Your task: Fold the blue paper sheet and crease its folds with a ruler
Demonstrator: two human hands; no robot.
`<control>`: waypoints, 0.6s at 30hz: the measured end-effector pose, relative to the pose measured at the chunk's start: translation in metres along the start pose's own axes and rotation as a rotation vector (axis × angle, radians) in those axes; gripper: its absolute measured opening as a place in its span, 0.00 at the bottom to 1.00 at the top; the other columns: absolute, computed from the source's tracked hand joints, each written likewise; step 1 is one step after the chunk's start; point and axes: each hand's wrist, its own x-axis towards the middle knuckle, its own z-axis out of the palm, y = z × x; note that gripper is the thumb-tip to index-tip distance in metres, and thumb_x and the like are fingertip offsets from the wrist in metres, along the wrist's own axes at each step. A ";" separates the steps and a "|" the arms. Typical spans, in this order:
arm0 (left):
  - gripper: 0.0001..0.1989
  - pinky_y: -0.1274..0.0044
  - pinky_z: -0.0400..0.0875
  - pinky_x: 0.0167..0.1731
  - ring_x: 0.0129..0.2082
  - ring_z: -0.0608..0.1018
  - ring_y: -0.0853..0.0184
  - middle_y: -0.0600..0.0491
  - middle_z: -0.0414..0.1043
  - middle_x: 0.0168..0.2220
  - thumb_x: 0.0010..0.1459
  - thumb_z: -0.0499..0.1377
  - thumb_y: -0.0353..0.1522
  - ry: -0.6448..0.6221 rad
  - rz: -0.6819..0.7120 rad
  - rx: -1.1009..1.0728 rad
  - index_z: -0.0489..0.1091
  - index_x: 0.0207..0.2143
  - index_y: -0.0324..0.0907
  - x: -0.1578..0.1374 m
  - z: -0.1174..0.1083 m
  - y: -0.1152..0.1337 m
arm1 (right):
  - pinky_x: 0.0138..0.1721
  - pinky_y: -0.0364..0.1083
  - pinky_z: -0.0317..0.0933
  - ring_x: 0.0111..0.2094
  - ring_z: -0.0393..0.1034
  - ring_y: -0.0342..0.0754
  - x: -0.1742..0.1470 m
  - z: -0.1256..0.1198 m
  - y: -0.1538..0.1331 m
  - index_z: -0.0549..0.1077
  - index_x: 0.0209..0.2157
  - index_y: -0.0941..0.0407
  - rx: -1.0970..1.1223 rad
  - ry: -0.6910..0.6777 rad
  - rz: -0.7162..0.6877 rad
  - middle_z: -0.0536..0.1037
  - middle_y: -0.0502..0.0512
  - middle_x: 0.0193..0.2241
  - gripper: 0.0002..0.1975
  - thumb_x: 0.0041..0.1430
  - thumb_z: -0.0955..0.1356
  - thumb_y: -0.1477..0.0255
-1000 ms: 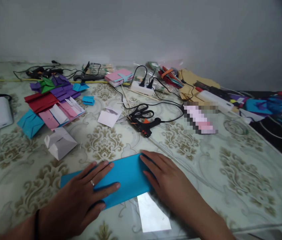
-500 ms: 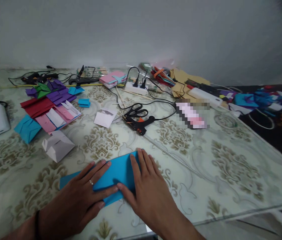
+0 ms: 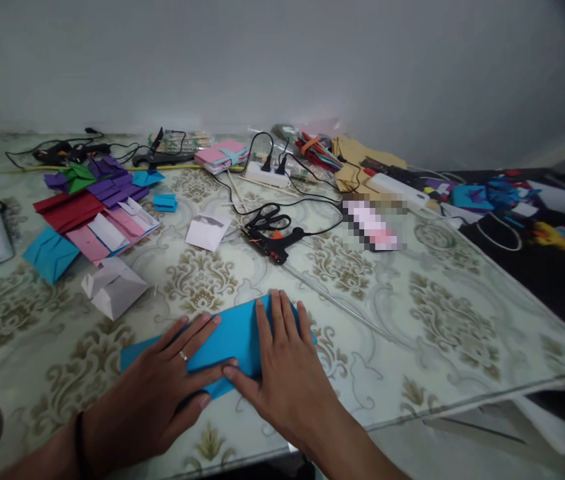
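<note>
A folded sheet of blue paper (image 3: 235,330) lies flat on the patterned tablecloth, long side running left to right. My left hand (image 3: 175,377), with a ring on one finger, rests on its left part with the fingers stretched out. Flat on the right part lies my right hand (image 3: 287,360), fingers pointing away from me and thumb touching near the left forefinger. Both hands press the paper from above and hide portions of its edges. Just beyond are a black glue gun (image 3: 275,243) with a glue stick (image 3: 337,303) behind it, and black-handled scissors (image 3: 269,219).
To the left lie folded papers in red (image 3: 69,212), purple (image 3: 112,190) and blue (image 3: 51,255), plus a folded white paper (image 3: 115,288). A white power strip (image 3: 267,175) with black cords stands at the back. The table edge (image 3: 462,400) runs along the right front.
My right hand has shifted slightly left along the blue paper, so the paper's right end now shows beyond its fingers. The left hand stays nearly in place. The view has turned a little.
</note>
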 end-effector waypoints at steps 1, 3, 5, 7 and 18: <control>0.31 0.52 0.58 0.68 0.72 0.57 0.47 0.48 0.38 0.77 0.64 0.60 0.31 0.001 0.004 -0.008 0.61 0.68 0.52 0.000 0.000 0.000 | 0.68 0.75 0.43 0.71 0.41 0.80 0.000 0.000 0.000 0.59 0.68 0.77 0.003 -0.002 0.004 0.51 0.89 0.69 0.55 0.62 0.63 0.40; 0.31 0.51 0.60 0.67 0.72 0.58 0.45 0.47 0.39 0.77 0.64 0.60 0.31 -0.004 0.008 -0.014 0.61 0.69 0.52 -0.001 0.000 -0.001 | 0.67 0.75 0.43 0.72 0.41 0.80 -0.001 0.002 0.000 0.59 0.68 0.77 0.001 -0.003 0.005 0.50 0.90 0.69 0.58 0.58 0.66 0.39; 0.32 0.50 0.61 0.66 0.72 0.58 0.45 0.47 0.39 0.77 0.64 0.60 0.31 -0.009 0.004 -0.023 0.60 0.69 0.52 -0.001 0.001 -0.001 | 0.67 0.75 0.43 0.72 0.40 0.80 -0.002 0.003 0.000 0.58 0.68 0.78 -0.006 0.000 0.002 0.49 0.90 0.69 0.59 0.55 0.69 0.40; 0.32 0.50 0.60 0.66 0.72 0.57 0.46 0.48 0.40 0.77 0.65 0.60 0.31 -0.001 -0.007 -0.039 0.60 0.69 0.53 -0.001 0.001 -0.001 | 0.68 0.75 0.42 0.72 0.39 0.80 -0.002 0.004 0.000 0.57 0.68 0.78 -0.009 0.008 0.006 0.49 0.90 0.69 0.60 0.54 0.70 0.41; 0.34 0.52 0.55 0.68 0.74 0.51 0.46 0.47 0.33 0.77 0.67 0.58 0.31 -0.050 -0.008 -0.002 0.54 0.72 0.57 0.001 -0.003 0.001 | 0.69 0.71 0.46 0.74 0.37 0.71 -0.012 -0.001 0.017 0.55 0.70 0.72 -0.029 -0.004 -0.084 0.48 0.81 0.72 0.43 0.68 0.64 0.53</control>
